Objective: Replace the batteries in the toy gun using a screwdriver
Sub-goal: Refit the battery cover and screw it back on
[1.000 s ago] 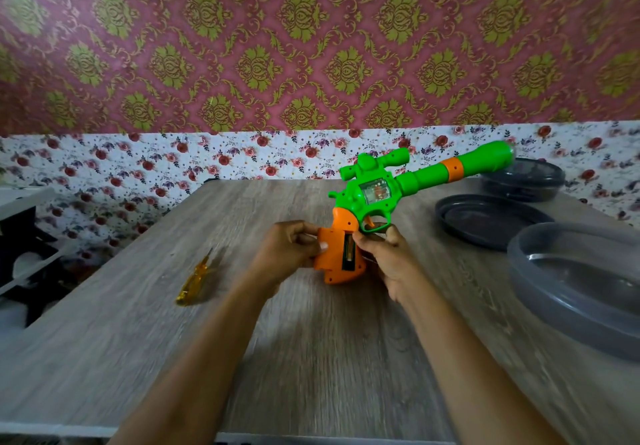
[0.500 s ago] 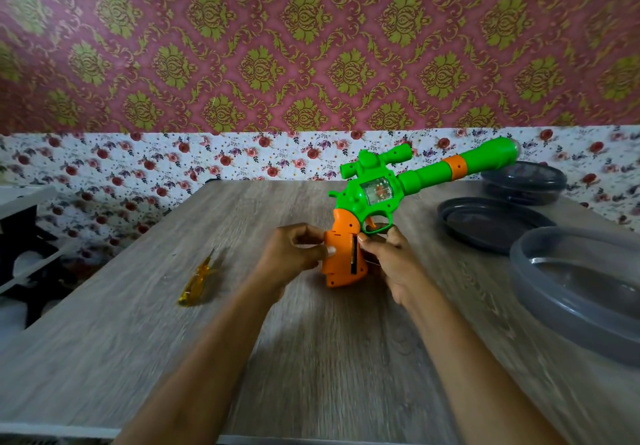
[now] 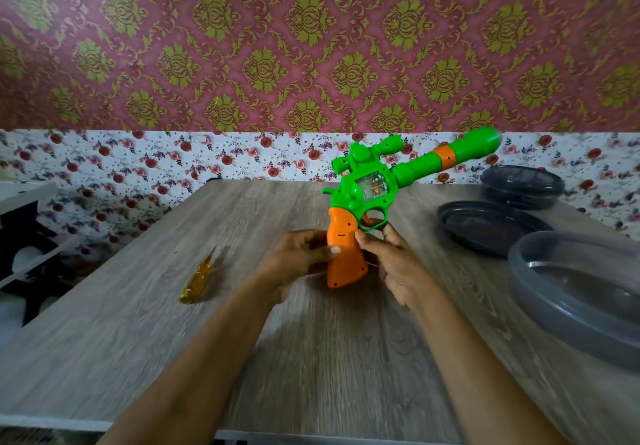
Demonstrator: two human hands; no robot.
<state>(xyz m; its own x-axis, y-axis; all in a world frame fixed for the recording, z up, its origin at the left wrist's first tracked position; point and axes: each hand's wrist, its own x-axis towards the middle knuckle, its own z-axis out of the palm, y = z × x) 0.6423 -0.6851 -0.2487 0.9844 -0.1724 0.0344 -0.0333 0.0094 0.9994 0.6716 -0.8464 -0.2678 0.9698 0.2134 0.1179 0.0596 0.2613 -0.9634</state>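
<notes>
A green toy gun (image 3: 375, 186) with an orange grip stands upright over the wooden table (image 3: 242, 358), its barrel pointing up and to the right. My left hand (image 3: 298, 259) grips the orange handle from the left, thumb on its side. My right hand (image 3: 393, 264) holds the handle from the right, just under the trigger guard. The closed side of the grip faces me and no battery slot shows. A yellow translucent screwdriver (image 3: 198, 281) lies flat on the table, left of my left hand and apart from it.
At the right stand a large grey round container (image 3: 540, 292), a dark lid or plate (image 3: 453, 222) behind it, and a closed dark container (image 3: 523, 184) at the back. A white shelf unit (image 3: 27, 236) is beyond the table's left edge. Patterned wall behind.
Both hands have turned the gun about its handle: the dark slot in the grip that faced me earlier is now out of sight. The screwdriver has not moved.
</notes>
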